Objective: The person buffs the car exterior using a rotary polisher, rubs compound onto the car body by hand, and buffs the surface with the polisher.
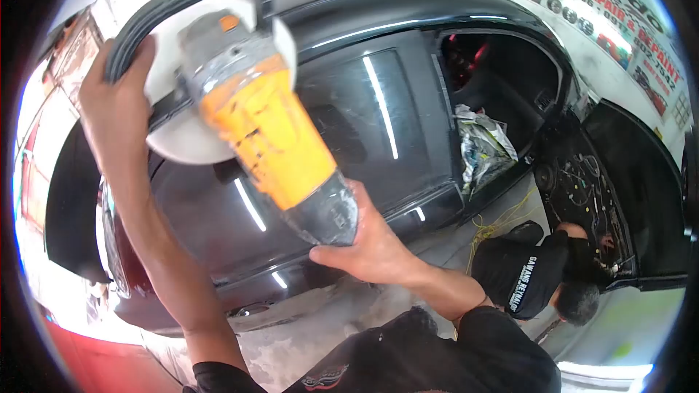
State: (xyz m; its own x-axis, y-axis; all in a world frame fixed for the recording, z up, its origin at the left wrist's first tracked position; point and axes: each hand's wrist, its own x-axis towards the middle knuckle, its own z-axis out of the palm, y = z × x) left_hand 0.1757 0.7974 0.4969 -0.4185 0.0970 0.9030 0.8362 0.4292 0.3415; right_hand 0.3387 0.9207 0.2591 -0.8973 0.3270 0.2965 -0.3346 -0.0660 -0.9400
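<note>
Polisher (271, 142) in both hands (377, 246)

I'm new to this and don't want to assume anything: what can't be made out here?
All in the head view:
- Disc: far side turned away, so contact with the car can't be told.
- Right hand: most fingers hidden behind the tool.
- Banner: upper lettering cut off by the top edge.

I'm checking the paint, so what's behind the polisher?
Behind the polisher shows its white disc, then the black car. The paint directly behind both is covered; whether the disc touches it, I can't tell.
</note>
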